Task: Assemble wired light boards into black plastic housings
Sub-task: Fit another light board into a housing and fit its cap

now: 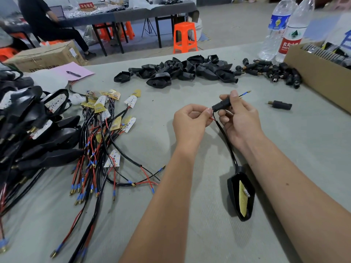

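**Many housings filled, one more being threaded**

Dozens of finished units lie heaped at nine o'clock on the desk, boards already seated in black shells. Just right of them sprawls a tangle of loose wired light boards, a sizeable batch not yet fitted. At twelve o'clock waits a pile of empty black plastic housings, with small black sleeves at one o'clock. By my reading the job is past halfway, but well short of done.

Near centre, the left hand pinches a red wire between thumb and forefinger. The right hand is curled round a black sleeve, wire tips poking out beyond it. At five o'clock the current housing rests on the desk, its board inside, cable running up to the hands.
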Demonstrator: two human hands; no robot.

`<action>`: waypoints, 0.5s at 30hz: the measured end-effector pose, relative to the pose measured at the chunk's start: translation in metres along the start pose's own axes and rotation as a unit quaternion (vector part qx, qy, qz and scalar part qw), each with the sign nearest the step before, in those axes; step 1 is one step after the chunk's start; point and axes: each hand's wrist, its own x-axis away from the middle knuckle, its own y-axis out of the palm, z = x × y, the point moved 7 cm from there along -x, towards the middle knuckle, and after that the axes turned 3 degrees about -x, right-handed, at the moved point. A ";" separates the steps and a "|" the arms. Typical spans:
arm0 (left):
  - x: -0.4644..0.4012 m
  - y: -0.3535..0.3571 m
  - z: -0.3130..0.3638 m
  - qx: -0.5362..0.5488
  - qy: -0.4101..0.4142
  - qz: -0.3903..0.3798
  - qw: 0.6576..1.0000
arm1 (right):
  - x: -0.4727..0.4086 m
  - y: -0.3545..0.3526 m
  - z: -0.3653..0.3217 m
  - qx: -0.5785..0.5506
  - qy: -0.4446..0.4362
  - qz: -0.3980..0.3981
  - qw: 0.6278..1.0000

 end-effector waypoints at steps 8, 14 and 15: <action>0.002 0.008 0.000 -0.020 -0.007 -0.040 0.999 | -0.001 0.000 0.002 -0.002 0.015 -0.008 1.000; 0.005 0.010 0.003 -0.020 -0.017 -0.066 0.997 | -0.001 -0.004 -0.003 -0.051 0.003 0.030 0.998; 0.005 0.011 0.002 -0.020 -0.023 -0.069 0.997 | 0.000 -0.005 -0.004 -0.062 0.001 0.040 0.997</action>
